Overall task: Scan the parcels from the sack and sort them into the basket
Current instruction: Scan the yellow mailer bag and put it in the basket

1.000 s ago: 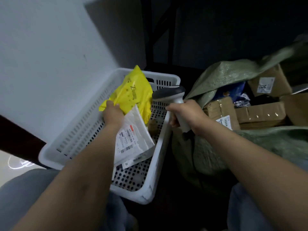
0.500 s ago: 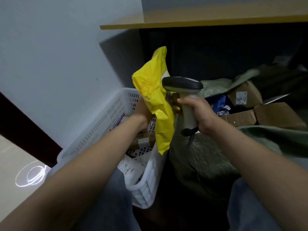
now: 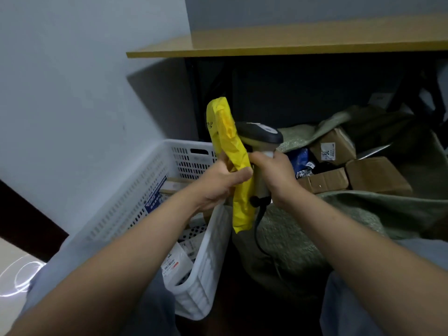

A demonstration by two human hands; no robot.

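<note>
Below the front edge of the desk (image 3: 291, 46), between basket and sack: both grips raised, close together.

Left grip (image 3: 219, 186) curls round the middle of a yellow parcel (image 3: 231, 146), thumb across its front. The parcel stands nearly upright and crumpled, its top end above the grip and its bottom end hanging free over the basket's right rim. Dark lettering on its upper left face is too blurred to read.

Right grip (image 3: 275, 178) wraps tight round the handle of a scanner (image 3: 261, 134). The dark head points left, its nose touching or just behind the yellow parcel; cannot tell which. A black cable (image 3: 258, 235) drops from the foot of the handle in front of the sack.

Basket (image 3: 126, 209): white perforated plastic, left of the grips, against a pale wall (image 3: 72, 93). Flat white parcels (image 3: 178, 261) with printed labels lie by its near right corner. A parcel with a blue printed patch (image 3: 155, 202) lies against the left wall, farther back.

Sack (image 3: 351, 214): green woven, right of the grips, mouth folded open. Brown cardboard shows in the mouth: a labelled box (image 3: 332, 147) at the far side, a long low box (image 3: 323, 181) and a larger box (image 3: 378, 177) nearer. A blue packet (image 3: 300, 158) sits just behind the right grip.

Grey trousers (image 3: 351, 311) fill the bottom, either side of the basket's near corner.
</note>
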